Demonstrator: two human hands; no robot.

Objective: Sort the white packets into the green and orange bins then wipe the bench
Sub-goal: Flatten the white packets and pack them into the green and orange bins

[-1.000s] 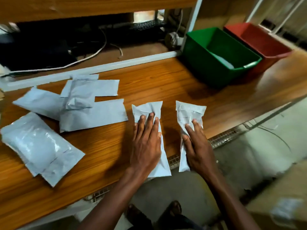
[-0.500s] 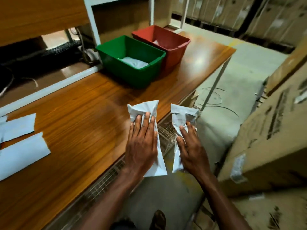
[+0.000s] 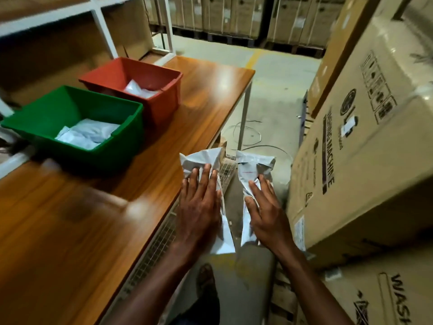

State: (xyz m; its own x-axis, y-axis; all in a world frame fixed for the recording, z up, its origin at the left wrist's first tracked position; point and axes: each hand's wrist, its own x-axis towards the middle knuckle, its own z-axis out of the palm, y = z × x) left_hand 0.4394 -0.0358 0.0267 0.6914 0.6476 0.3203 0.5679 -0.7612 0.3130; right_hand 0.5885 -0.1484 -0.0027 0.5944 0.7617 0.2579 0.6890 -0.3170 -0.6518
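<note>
My left hand grips a white packet at the bench's front edge. Just to its right, my right hand grips a second white packet, held off the bench over the floor. The green bin stands on the wooden bench at the left, with white packets inside. Behind it, touching, is the orange bin with a white packet in it. Both hands are in front and to the right of the bins.
Large cardboard appliance boxes stand close on the right, leaving a narrow gap of floor. A white shelf frame rises behind the bins. Loose cables lie on the floor past the bench leg.
Both hands have lifted their packets off the bench and carried them right. My view has swung right: the packet pile is out of sight and the bins are now at the left.
</note>
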